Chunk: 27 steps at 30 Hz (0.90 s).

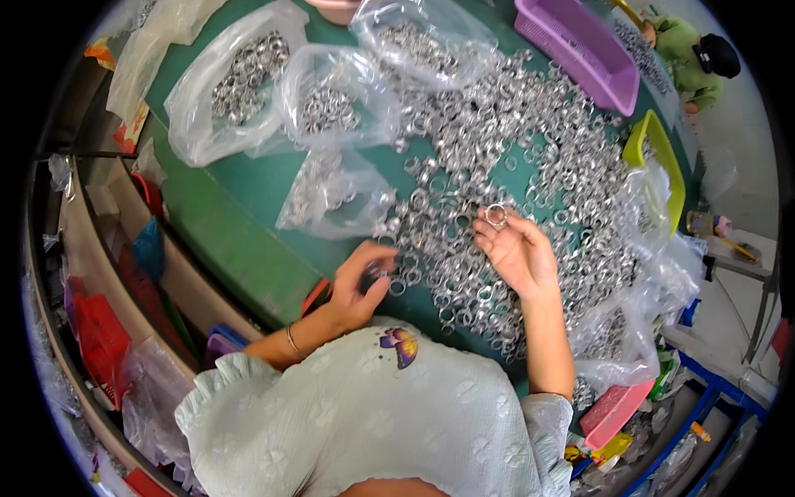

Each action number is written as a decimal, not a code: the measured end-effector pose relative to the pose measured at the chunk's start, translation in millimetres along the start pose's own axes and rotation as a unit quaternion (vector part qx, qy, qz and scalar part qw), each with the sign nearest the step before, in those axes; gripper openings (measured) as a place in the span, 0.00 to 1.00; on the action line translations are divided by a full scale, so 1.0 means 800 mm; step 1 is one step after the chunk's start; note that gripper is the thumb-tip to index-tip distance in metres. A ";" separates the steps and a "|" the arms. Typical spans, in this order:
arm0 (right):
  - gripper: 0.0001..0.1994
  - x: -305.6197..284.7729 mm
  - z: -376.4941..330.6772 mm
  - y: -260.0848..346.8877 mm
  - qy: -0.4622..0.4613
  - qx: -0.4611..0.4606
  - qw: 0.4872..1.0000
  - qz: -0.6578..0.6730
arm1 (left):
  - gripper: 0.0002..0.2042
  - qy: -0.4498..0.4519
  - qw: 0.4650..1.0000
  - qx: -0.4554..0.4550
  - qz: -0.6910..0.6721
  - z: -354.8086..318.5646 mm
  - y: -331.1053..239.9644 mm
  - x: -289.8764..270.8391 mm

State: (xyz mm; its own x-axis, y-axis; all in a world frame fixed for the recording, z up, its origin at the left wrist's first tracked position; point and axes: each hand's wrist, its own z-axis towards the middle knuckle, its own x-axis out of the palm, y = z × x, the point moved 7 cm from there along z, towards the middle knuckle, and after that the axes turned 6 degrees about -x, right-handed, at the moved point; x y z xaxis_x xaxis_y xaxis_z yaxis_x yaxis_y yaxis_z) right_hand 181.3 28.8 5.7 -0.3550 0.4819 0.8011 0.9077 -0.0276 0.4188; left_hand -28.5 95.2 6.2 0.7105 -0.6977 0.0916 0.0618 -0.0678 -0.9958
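Observation:
A broad heap of silvery metal rings (472,273) covers much of the green table. Above it, my right hand (526,261) pinches one metal ring (495,215) between thumb and fingertips, palm turned up. My left hand (358,282) is at the heap's near left edge, its fingers curved and its thumb apart from them. Loose rings lie right beside the left fingertips, which are slightly blurred. I see no ring clearly held there. Past the left hand, a clear plastic bag (356,170) with rings in it lies on the table.
More clear bags of rings, one a large bag (186,124), lie at the far left. A purple basket (580,50) and a yellow-green tray (675,170) border the heap. A pink bin (617,414) sits at near right. Someone in green (687,58) is at far right.

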 end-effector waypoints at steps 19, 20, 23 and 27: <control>0.10 0.024 -0.143 -0.020 -0.037 -0.336 0.873 -0.351 | 0.33 0.149 0.559 -0.407 -0.706 -0.009 -0.032 0.125; 0.10 0.021 -0.143 -0.020 -0.041 -0.336 0.878 -0.339 | 0.32 0.145 0.559 -0.406 -0.708 -0.011 -0.032 0.126; 0.10 0.010 -0.142 -0.025 -0.048 -0.319 0.901 -0.291 | 0.27 0.144 0.587 -0.405 -0.686 -0.015 -0.020 0.126; 0.10 -0.010 -0.134 -0.035 -0.043 -0.255 0.950 -0.172 | 0.20 0.142 0.730 -0.403 -0.534 -0.027 0.013 0.111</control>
State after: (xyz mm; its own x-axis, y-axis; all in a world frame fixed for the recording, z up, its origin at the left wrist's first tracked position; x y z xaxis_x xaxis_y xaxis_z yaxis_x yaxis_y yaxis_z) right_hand 134.6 -68.6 33.4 -0.5709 0.6090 0.5507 0.5065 -0.2666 0.8200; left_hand 20.0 16.7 4.4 0.3772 -0.0524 0.9247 -0.0392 -0.9984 -0.0405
